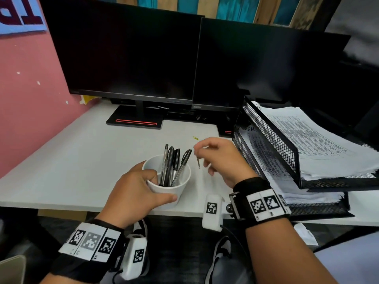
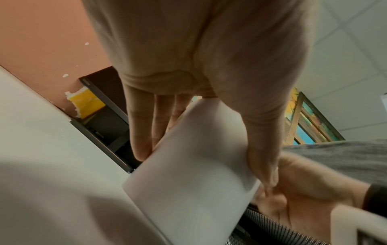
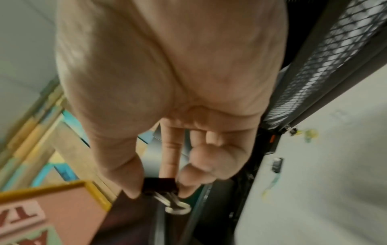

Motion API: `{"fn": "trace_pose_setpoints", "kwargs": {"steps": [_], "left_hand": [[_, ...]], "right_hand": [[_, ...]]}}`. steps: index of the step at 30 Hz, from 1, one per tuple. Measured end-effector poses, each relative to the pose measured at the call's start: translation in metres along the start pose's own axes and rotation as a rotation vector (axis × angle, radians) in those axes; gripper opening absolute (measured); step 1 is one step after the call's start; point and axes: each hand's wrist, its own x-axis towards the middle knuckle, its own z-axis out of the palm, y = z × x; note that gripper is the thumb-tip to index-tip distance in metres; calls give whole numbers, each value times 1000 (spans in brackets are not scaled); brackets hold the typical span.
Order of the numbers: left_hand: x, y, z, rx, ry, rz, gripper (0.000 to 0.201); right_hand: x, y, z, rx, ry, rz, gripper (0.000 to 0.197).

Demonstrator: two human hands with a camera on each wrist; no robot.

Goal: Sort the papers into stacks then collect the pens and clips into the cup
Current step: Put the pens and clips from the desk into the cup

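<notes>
A white cup (image 1: 180, 187) with several black pens (image 1: 171, 165) in it stands near the desk's front edge. My left hand (image 1: 163, 187) grips the cup, thumb on the near side and fingers over the far rim; the left wrist view shows the left hand (image 2: 206, 167) wrapped round the cup (image 2: 188, 190). Just right of the cup and above its rim, my right hand (image 1: 197, 152) pinches a black binder clip (image 1: 198, 162). In the right wrist view the right hand (image 3: 158, 190) holds the clip (image 3: 159, 183) between thumb and fingers, silver handles hanging down.
A yellow paper clip (image 1: 195, 138) lies on the white desk (image 1: 82, 156) behind my right hand, with more small clips (image 1: 198, 117) by the monitor bases. Black mesh trays (image 1: 272, 140) with stacked papers (image 1: 311, 140) stand at the right. Two dark monitors (image 1: 133, 58) fill the back.
</notes>
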Motion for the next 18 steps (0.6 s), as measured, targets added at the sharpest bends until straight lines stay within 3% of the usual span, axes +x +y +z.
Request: {"fn": "trace_pose_setpoints", "kwargs": {"steps": [2, 5, 10, 13, 16, 18], "left_hand": [[1, 2, 2, -7, -1, 10, 49], [4, 5, 4, -18, -3, 21, 49], [7, 5, 3, -37, 5, 32, 49], [9, 2, 0, -21, 23, 13, 50], [9, -2, -3, -15, 38, -3, 52], [9, -2, -5, -16, 42, -1, 52]], "right_hand": [[-6, -19, 4, 113, -69, -69, 13], [-9, -30, 16, 67, -147, -127, 12], [-6, -20, 27, 120, -161, -86, 8], [14, -10, 7, 223, 65, -56, 10], [46, 17, -29, 74, 340, 34, 14], [65, 38, -52, -151, 395, 83, 17]]}}
